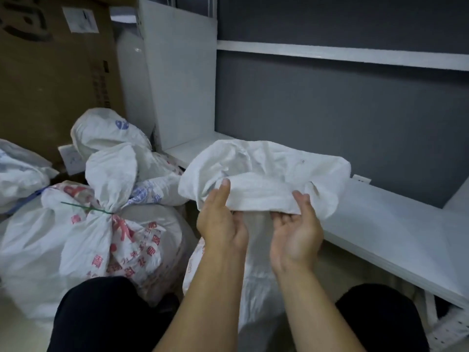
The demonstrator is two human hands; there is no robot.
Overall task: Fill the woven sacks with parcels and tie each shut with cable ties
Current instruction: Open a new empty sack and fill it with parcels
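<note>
A white woven sack (264,171) stands between my knees with its mouth raised in front of me. My left hand (220,222) holds the near rim of the mouth on the left, thumb up against the fabric. My right hand (295,229) holds the same rim on the right, palm up, fingers curled under the edge. To the left lies a filled white sack with red print (83,240), its neck tied with a green cable tie (86,208). What is inside the held sack is hidden.
More filled white sacks (109,128) pile up at the left, in front of a large cardboard box (50,72). A white shelf (396,224) runs along the grey wall at the right, with a white upright panel (182,80) behind. My dark-clad knees flank the sack.
</note>
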